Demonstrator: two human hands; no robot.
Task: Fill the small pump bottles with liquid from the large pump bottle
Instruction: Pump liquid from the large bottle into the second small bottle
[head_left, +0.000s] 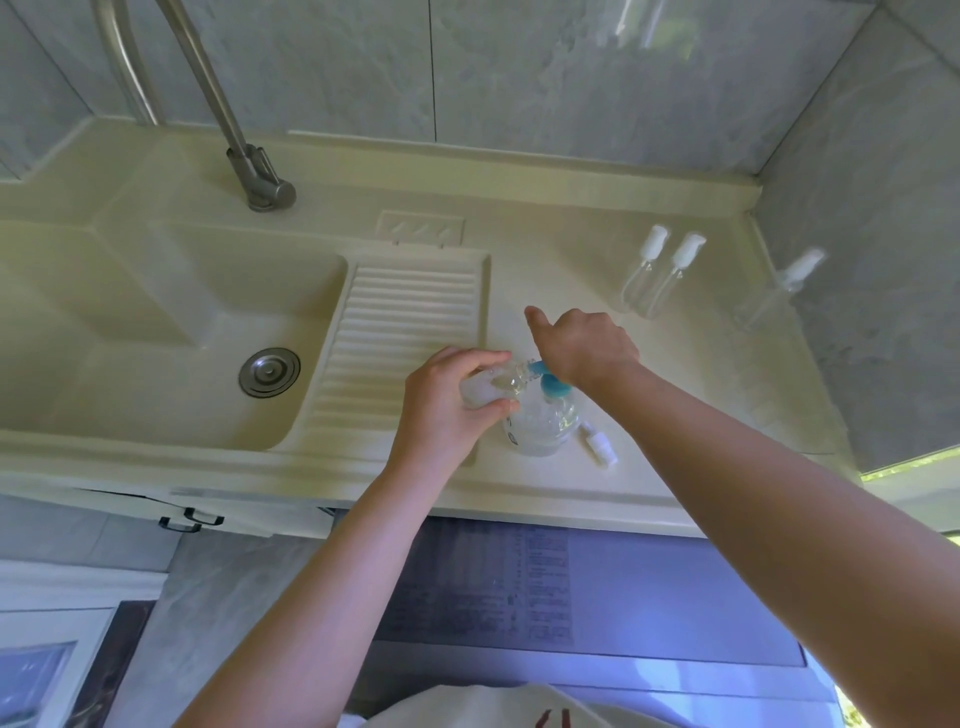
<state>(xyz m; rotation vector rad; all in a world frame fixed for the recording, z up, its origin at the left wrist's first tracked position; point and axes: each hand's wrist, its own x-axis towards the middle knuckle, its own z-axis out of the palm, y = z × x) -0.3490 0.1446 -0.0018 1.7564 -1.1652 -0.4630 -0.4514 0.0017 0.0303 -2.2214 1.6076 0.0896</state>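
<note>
My left hand (447, 405) grips a small clear uncapped bottle (493, 387) tilted at the blue nozzle of the large clear pump bottle (545, 415); my right hand (587, 348) presses its pump. Three capped clear small bottles (657, 275) wait on the cream surface (571, 270), seemingly empty.

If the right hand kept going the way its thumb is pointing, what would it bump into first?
The right hand has its thumb pointing up-left, toward the back of the counter. That way looks free until the back ledge; depth is hard to judge.
</note>
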